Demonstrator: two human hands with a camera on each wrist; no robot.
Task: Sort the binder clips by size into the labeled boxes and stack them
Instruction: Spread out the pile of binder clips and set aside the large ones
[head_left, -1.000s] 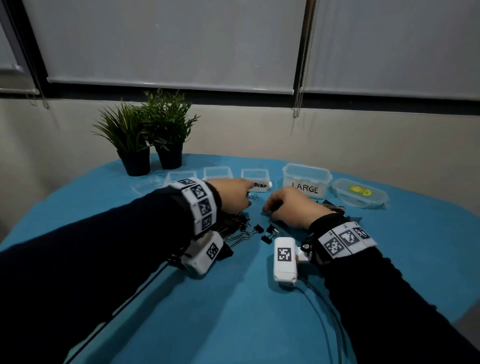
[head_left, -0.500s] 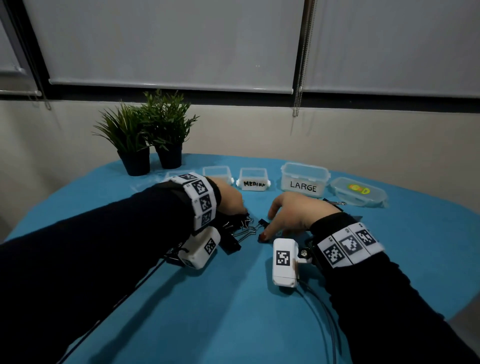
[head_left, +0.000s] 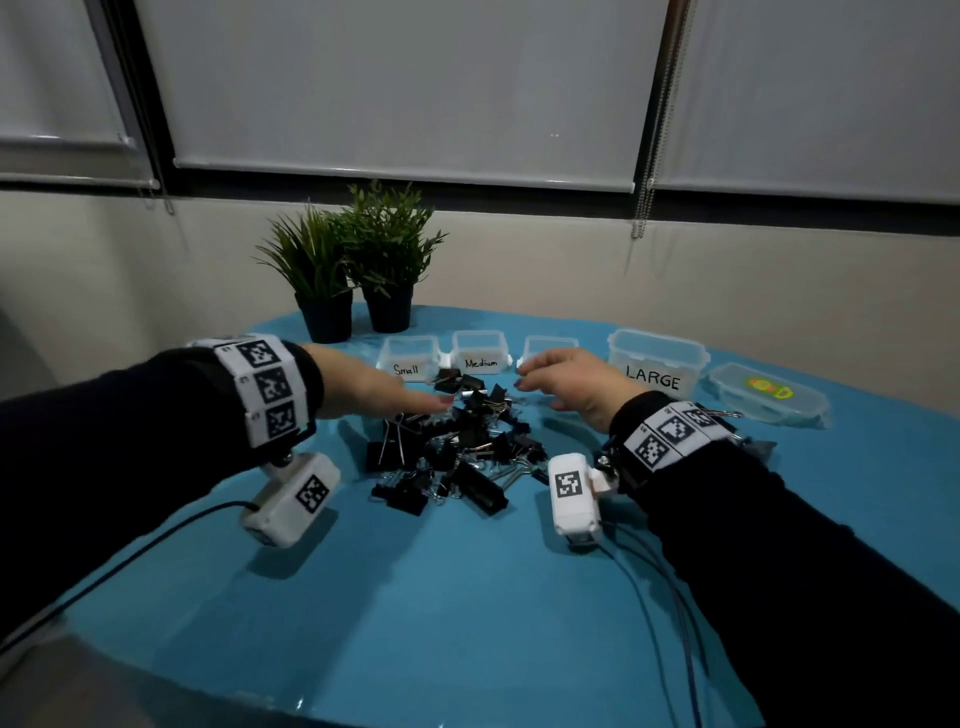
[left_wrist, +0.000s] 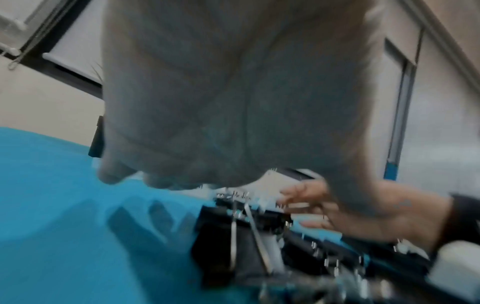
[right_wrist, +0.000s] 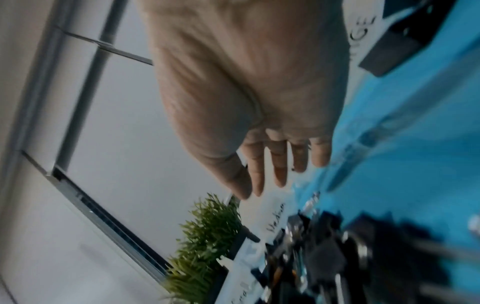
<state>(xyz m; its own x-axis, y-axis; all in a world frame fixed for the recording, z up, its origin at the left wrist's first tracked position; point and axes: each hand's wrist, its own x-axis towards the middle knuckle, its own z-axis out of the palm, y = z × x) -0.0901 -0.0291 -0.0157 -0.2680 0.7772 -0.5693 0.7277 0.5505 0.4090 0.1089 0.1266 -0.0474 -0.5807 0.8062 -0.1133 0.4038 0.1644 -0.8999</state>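
Observation:
A heap of black binder clips (head_left: 457, 452) of mixed sizes lies mid-table on the blue cloth. Behind it stand clear boxes marked Small (head_left: 409, 358), Medium (head_left: 480, 353) and LARGE (head_left: 655, 364). A further small box (head_left: 550, 345) is partly hidden by my right hand (head_left: 524, 376). That hand hovers over the heap's far right edge with relaxed fingers, holding nothing. My left hand (head_left: 436, 402) reaches flat over the heap's far left side, fingers straight and empty. The right wrist view shows straight fingers (right_wrist: 280, 164) above the clips (right_wrist: 324, 253). The left wrist view is blurred, with clips (left_wrist: 246, 246) below the palm.
Two potted plants (head_left: 358, 270) stand at the back left. A shut clear container (head_left: 769, 397) with a sticker sits right of the LARGE box. A few clips (head_left: 756, 447) lie behind my right wrist. Cables (head_left: 654, 587) trail off both wrist cameras across the near table.
Both hands have lifted off the heap and spread apart, so the clips between them now show. The right hand's fingers have uncurled. My view has shifted right and closer.

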